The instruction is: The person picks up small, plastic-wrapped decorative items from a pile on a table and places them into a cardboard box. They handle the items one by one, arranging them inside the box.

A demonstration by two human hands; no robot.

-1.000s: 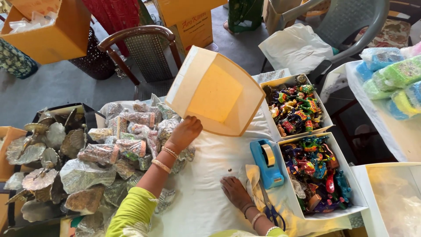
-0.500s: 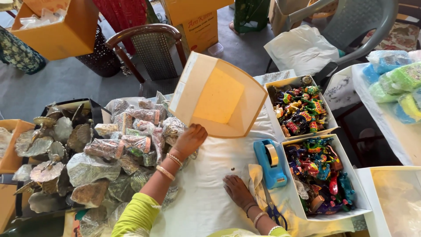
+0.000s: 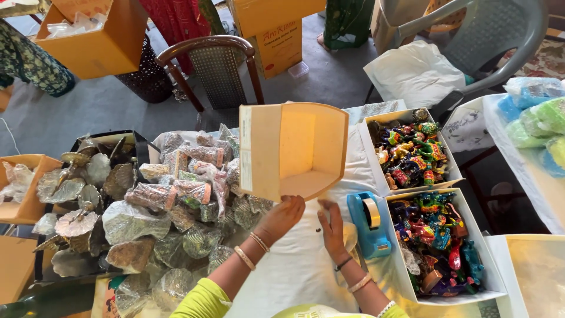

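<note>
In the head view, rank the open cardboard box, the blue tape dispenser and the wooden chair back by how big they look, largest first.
1. Open cardboard box, the largest; the left hand holds it raised toward the camera, which may enlarge it.
2. Wooden chair back, farther off, so its true size is unsure.
3. Blue tape dispenser, clearly the smallest.

The box (image 3: 292, 150) above the left hand (image 3: 282, 217) is pale yellow-cream. Just right of the right hand (image 3: 332, 227), the tape dispenser (image 3: 369, 225) is bright blue. Beyond it, 2 white trays (image 3: 461, 206) hold multicoloured figurines (image 3: 432, 231). Both hands rest on white cloth (image 3: 297, 268). Sleeves (image 3: 203, 300) are lime green.
</note>
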